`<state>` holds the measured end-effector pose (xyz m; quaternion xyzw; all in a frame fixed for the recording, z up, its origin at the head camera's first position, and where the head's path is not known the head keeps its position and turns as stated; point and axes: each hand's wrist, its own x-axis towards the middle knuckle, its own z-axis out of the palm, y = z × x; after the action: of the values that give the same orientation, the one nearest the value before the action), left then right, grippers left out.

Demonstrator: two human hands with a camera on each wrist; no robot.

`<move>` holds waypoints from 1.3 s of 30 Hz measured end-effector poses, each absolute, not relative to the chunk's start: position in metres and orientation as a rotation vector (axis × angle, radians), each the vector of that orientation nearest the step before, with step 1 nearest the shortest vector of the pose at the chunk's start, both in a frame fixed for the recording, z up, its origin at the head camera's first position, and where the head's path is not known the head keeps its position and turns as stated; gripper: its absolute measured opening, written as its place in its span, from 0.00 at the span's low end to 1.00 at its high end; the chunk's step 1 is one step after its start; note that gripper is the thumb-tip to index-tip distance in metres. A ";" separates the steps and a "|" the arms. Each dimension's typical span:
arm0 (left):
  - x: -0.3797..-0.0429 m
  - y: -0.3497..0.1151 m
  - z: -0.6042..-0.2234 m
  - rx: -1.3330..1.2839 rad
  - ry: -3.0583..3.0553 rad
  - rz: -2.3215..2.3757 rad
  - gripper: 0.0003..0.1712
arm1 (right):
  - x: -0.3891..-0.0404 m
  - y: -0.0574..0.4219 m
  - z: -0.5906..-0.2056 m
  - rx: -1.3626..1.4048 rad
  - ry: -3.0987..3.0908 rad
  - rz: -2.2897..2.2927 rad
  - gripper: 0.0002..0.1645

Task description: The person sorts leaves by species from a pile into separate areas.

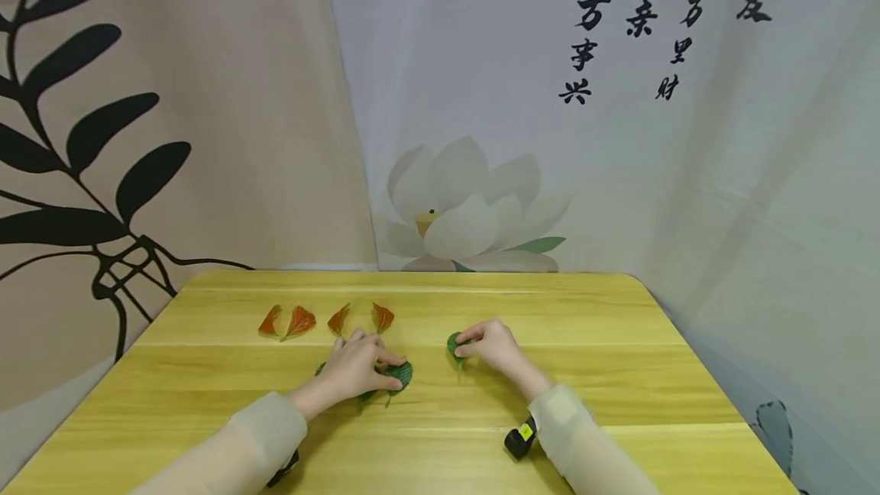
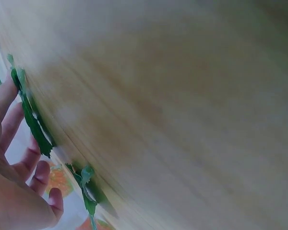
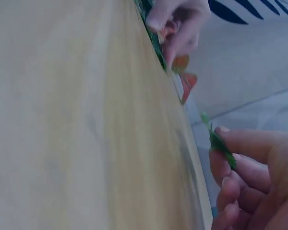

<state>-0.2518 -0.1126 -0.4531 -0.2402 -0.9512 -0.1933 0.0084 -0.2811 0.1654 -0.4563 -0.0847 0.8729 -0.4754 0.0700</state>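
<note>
In the head view my left hand [image 1: 354,367] is low over the table, thumb and index fingertip at the edges of a ribbed green leaf [image 1: 402,377]. Another green leaf [image 1: 367,394] lies partly under that hand, and a third green leaf [image 1: 320,368] peeks out at its left. In the left wrist view its other fingers spread beside the leaves. My right hand [image 1: 490,346], farther right, pinches a small green leaf [image 3: 222,147] between thumb and index finger, its stem pointing down in the head view and the leaf raised off the table in the right wrist view.
Orange-red leaves lie in two pairs behind my left hand, among them a left one [image 1: 300,321] and a right one [image 1: 383,317]. The wooden table [image 1: 619,373] ends at a printed curtain [image 1: 481,98]. A black device [image 1: 520,440] hangs under my right wrist.
</note>
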 end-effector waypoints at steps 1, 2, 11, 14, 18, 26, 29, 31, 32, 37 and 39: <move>-0.251 -0.113 -0.453 -0.747 -2.974 -0.610 0.22 | -0.278 0.163 -0.455 -0.272 2.610 -1.434 0.09; -0.251 -0.113 -0.453 -0.744 -2.976 -0.611 0.23 | -0.275 0.161 -0.454 -0.289 2.593 -1.437 0.09; -0.254 -0.113 -0.449 -0.743 -2.960 -0.580 0.23 | -0.261 0.146 -0.450 -0.411 2.569 -1.413 0.08; -0.253 -0.114 -0.448 -0.741 -2.966 -0.582 0.22 | -0.260 0.141 -0.451 -0.432 2.570 -1.363 0.07; -0.252 -0.115 -0.447 -0.742 -2.964 -0.572 0.22 | -0.260 0.136 -0.453 -0.443 2.579 -1.332 0.07; -0.249 -0.114 -0.449 -0.749 -2.971 -0.553 0.22 | -0.261 0.130 -0.462 -0.491 2.581 -1.300 0.06; -0.249 -0.114 -0.450 -0.751 -2.969 -0.544 0.22 | -0.261 0.128 -0.464 -0.500 2.593 -1.295 0.06; -0.249 -0.114 -0.450 -0.756 -2.965 -0.547 0.22 | -0.261 0.128 -0.465 -0.509 2.599 -1.291 0.06; -0.249 -0.114 -0.450 -0.760 -2.963 -0.548 0.22 | -0.261 0.127 -0.466 -0.517 2.601 -1.285 0.06; -0.249 -0.112 -0.449 -0.774 -2.976 -0.529 0.21 | -0.259 0.128 -0.467 -0.564 2.608 -1.227 0.06; -0.251 -0.111 -0.448 -0.782 -2.976 -0.517 0.21 | -0.259 0.129 -0.465 -0.588 2.601 -1.208 0.06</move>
<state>-0.2508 -0.1112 -0.4485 -0.2505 -0.9538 -0.1657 0.0109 -0.2592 0.1293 -0.4648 -0.1998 0.8834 -0.4102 0.1067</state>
